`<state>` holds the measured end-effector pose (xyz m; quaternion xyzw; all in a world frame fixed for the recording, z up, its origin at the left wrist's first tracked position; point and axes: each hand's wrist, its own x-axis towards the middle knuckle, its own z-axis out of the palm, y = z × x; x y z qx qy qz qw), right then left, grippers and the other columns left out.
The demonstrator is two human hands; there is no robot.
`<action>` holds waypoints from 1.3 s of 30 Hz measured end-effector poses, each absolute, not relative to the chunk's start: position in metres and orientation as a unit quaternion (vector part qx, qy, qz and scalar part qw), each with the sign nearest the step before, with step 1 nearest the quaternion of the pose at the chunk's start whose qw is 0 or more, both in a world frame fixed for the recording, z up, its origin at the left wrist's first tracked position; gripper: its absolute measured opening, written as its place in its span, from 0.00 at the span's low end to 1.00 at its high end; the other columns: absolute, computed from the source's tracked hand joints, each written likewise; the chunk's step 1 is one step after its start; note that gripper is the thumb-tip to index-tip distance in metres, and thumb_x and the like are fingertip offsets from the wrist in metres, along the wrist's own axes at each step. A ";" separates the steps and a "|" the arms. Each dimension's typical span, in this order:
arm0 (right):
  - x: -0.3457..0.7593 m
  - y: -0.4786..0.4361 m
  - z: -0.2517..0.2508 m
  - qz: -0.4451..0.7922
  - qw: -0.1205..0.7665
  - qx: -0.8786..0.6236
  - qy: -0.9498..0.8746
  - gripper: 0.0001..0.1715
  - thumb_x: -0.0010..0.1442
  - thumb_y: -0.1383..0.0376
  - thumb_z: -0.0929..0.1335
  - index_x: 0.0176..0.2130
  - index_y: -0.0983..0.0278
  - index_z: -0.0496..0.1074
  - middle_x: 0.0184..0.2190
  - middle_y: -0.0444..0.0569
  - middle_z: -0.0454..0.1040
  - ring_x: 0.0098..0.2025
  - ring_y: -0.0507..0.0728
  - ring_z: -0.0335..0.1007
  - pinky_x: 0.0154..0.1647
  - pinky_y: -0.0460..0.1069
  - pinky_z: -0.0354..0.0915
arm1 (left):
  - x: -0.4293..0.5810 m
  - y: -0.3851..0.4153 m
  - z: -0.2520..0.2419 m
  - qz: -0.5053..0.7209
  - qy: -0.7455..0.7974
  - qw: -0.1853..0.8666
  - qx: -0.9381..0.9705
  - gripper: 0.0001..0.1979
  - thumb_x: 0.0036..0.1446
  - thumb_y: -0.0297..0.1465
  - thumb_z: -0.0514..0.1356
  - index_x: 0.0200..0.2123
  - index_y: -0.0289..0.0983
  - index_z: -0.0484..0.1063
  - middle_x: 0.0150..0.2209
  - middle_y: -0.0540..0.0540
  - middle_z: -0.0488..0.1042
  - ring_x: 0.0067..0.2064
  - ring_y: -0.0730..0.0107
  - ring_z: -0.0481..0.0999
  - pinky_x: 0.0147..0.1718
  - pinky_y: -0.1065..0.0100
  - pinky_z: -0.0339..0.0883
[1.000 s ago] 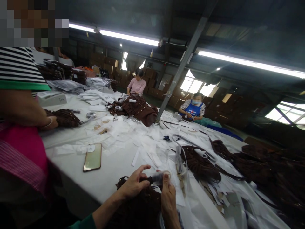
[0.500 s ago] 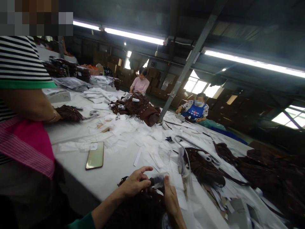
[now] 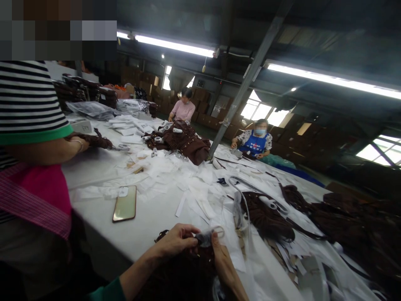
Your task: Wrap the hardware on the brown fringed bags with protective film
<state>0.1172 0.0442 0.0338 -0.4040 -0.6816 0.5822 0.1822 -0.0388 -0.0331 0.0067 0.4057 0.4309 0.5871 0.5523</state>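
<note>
Brown bag [image 3: 184,274] at the near edge of the table [image 3: 150,217], below both hands, mostly lost in shadow; cannot tell whether resting on the tabletop or on a lap. Held up above it, a pale wrap [image 3: 207,237] round what looks like a dark strap [image 3: 199,240]. Left hand [image 3: 178,242]: thumb and forefinger pinched narrow on the dark strap. Right hand [image 3: 224,259]: thumb pressed on the outer end of the wrap, fingers behind it hidden.

Part done, by judgement: wrap already round the strap, but not yet let go of at either end. Cannot tell whether fastened, nor how much of this bag remains bare. Further along elsewhere: beyond the middle, towards the far edge, a pile of brown bags [image 3: 188,144] with white wrapped pieces [image 3: 177,130] on top; inward of the right-hand edge, another bag [image 3: 269,223] with a white wrapped loop [image 3: 265,203]. Over the middle, strewn paper scraps [image 3: 191,171]; near the left-hand edge, a phone [image 3: 125,205], untouched.
</note>
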 end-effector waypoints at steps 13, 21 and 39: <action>0.117 0.011 0.009 0.359 0.387 -0.436 -0.729 0.22 0.54 0.48 0.68 0.39 0.63 0.73 0.34 0.51 0.78 0.37 0.59 0.75 0.39 0.49 0.68 | -0.026 -0.024 -0.005 0.649 0.472 0.504 0.320 0.13 0.46 0.37 0.65 0.28 0.34 0.68 0.22 0.49 0.75 0.22 0.74 0.70 0.23 0.73 0.59; 0.116 0.017 0.002 0.300 0.413 -0.340 -0.790 0.16 0.60 0.56 0.64 0.39 0.63 0.76 0.34 0.49 0.78 0.36 0.56 0.75 0.40 0.47 0.68 | -0.026 -0.028 0.002 0.653 0.418 0.549 0.312 0.14 0.45 0.37 0.66 0.28 0.33 0.69 0.23 0.48 0.75 0.22 0.75 0.69 0.24 0.73 0.59; 0.122 0.016 0.004 0.698 0.360 -0.383 -0.486 0.21 0.47 0.49 0.72 0.32 0.64 0.74 0.24 0.47 0.75 0.25 0.55 0.71 0.27 0.47 0.65 | -0.019 -0.034 0.004 0.638 0.472 0.500 0.347 0.17 0.46 0.41 0.65 0.31 0.33 0.68 0.23 0.50 0.73 0.22 0.76 0.67 0.24 0.73 0.56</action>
